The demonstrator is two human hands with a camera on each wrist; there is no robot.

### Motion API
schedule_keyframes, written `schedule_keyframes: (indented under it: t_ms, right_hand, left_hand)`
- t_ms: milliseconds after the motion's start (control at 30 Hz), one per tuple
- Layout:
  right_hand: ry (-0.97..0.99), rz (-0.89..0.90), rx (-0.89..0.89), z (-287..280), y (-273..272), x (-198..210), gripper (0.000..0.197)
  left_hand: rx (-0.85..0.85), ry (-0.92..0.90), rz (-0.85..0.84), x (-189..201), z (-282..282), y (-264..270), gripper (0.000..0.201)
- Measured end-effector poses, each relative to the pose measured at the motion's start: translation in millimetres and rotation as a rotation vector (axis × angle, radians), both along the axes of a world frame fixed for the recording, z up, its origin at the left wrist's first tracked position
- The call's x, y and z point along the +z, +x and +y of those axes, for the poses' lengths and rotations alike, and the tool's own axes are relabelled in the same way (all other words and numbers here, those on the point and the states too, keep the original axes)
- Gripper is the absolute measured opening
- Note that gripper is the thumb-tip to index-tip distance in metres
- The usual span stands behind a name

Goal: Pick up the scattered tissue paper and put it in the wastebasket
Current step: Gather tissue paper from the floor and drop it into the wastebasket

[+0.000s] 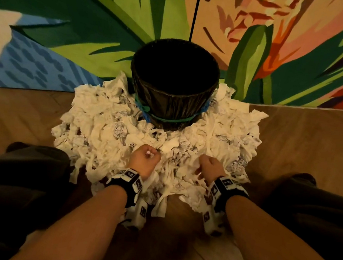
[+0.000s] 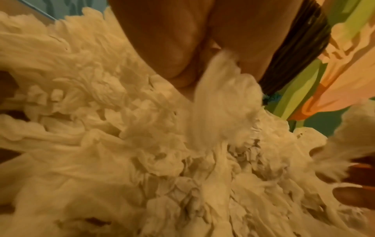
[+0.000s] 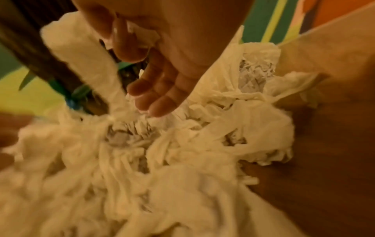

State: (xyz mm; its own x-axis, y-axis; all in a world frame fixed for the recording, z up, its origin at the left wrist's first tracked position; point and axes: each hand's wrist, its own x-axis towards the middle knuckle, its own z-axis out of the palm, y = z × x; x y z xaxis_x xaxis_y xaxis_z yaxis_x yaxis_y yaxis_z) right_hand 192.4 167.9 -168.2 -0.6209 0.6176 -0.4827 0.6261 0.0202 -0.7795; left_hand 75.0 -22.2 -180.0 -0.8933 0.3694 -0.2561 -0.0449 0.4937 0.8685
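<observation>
Crouching over the tissue paper (image 1: 155,147), heaped on the wooden floor (image 1: 306,146) around the foot of the black wastebasket (image 1: 171,99). Left hand (image 1: 144,161) pinching a tuft of tissue (image 2: 221,89) between thumb and curled fingers. Right hand (image 1: 210,168) clamping a scrap under the thumb, remaining fingers (image 3: 154,94) hanging relaxed over the heap. Gathering step judged under way; nothing discernible inside the dark wastebasket. Next calling for fuller handfuls, lifting clear of the rim and releasing inside without dragging trailing strips.
</observation>
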Motion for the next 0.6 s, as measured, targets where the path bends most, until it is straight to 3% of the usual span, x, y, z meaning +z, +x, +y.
schedule_keyframes:
  t_ms: [133,233,300,333,400,467,600]
  right_hand:
    - [-0.39,0.206,-0.229,-5.1,-22.5,21.4,0.03]
    - [-0.434,0.27,-0.225,-15.8,-34.7,32.4,0.028]
    - [-0.408,0.249,-0.206,-23.8,-37.3,34.3,0.016]
    - [-0.36,0.206,-0.176,-26.5,-36.5,32.5,0.024]
    - [-0.205,0.054,-0.044,-28.0,-32.0,23.6,0.043]
    - [0.069,-0.131,0.216,-29.2,-24.3,16.9,0.038]
    - [0.393,-0.417,0.812,-35.2,-3.8,-6.2,0.064]
  left_hand:
    - [-0.004,0.048,-0.035,1.3,-8.8,-2.9,0.021]
    - [0.076,0.205,-0.248,4.0,-13.9,-2.8,0.026]
    - [0.012,0.095,-0.136,-0.4,-20.3,-1.9,0.027]
    - [-0.035,0.019,-0.055,-2.9,-23.7,-0.7,0.027]
    - [-0.148,-0.158,0.082,-7.6,-31.8,1.7,0.026]
    - [-0.302,-0.345,0.094,-12.4,-39.6,7.6,0.033]
    - [-0.522,-0.679,-0.009,-19.7,-41.4,23.1,0.075]
